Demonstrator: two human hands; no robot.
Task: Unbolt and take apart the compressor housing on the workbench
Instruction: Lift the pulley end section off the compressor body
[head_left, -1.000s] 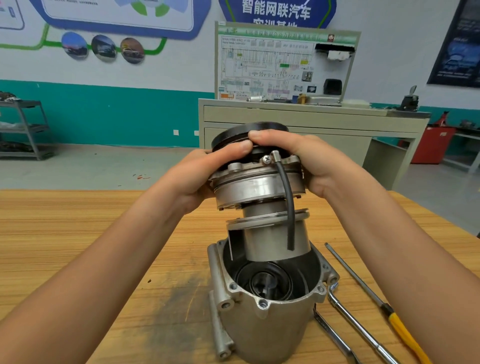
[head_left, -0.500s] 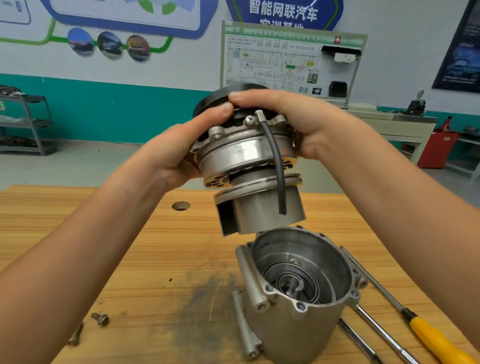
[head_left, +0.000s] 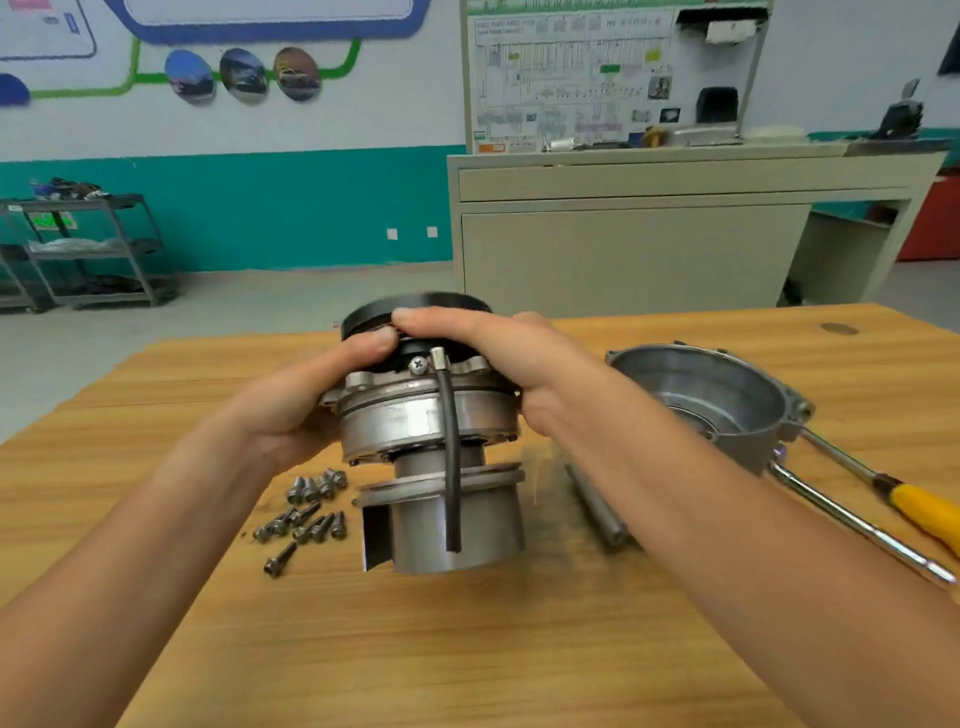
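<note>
1. On the wooden workbench (head_left: 467, 649) the count is one compressor core (head_left: 426, 421), one housing (head_left: 727, 384), one heap of bolts (head_left: 306, 512), one wrench (head_left: 852, 525) and one screwdriver (head_left: 924, 514) with a yellow handle. Two hands are at work.
2. The bolts number about a dozen. They lie too bunched and blurred for an exact count.
3. The core is out of the housing and stands upright near the middle of the bench, just right of the bolts and left of the housing.
4. Whether the core's lower end touches the wood cannot be told.
5. The left hand (head_left: 291, 410) grips the core's left side, with its thumb on the black disc at the top.
6. The right hand (head_left: 498, 353) clasps the right side, with its fingers laid over the same disc.
7. The core is a stack: a black disc on top, a bolted flange under it, a wide grey metal drum, a narrow neck, a thin ring, and a plain cylinder with a dark notch on its left.
8. One black hose (head_left: 452, 467) hangs down the front from a fitting beside a screw head.
9. The housing is a grey cast cup, tilted with its open mouth toward the viewer. Inside it only stepped rings show, and the right forearm hides part of it.
10. The wrench and the screwdriver lie to the right of the housing, close to each other.
</note>
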